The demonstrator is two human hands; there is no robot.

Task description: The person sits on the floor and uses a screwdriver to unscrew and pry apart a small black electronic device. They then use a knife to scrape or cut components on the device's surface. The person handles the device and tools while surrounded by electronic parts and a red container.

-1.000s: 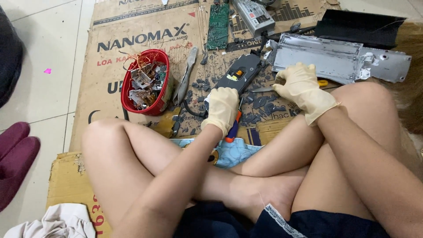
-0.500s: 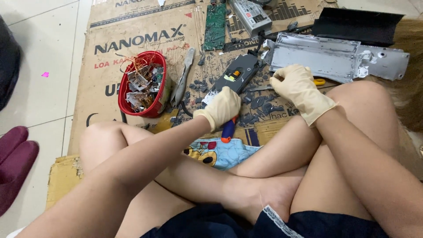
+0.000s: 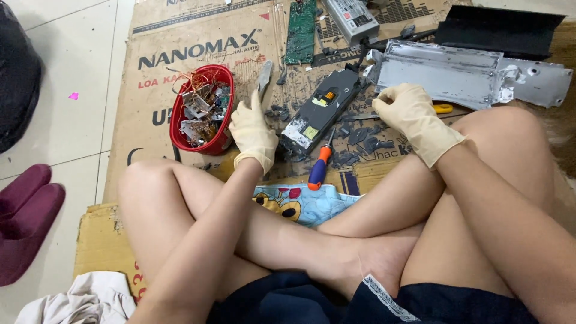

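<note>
On the far left lie a pair of maroon slippers (image 3: 27, 219), two of them, well away from the work. Next comes one red bowl (image 3: 180, 123) heaped with scrap parts and copper wire, and just beside its right rim is the left hand (image 3: 253, 129), gloved, fingers extended and held loosely together, reaching up toward the grey pliers (image 3: 264, 75) that lie on the cardboard (image 3: 144, 84). The fingertips meet the near end of the tool or stop just short of it; contact cannot be told, and nothing is gripped. The pliers' long axis runs almost straight away from the person, nearly in line with the reaching fingers, and the left hand is by far the nearer one. Further right, one dark circuit module (image 3: 321, 111) lies slanted, with one screwdriver (image 3: 320, 163) with an orange and blue handle just below it. The right hand (image 3: 414, 117), also gloved, is curled closed near a yellow-handled tool (image 3: 443, 108); whether it pinches anything cannot be told. Beyond it sits one grey metal panel (image 3: 456, 72).
</note>
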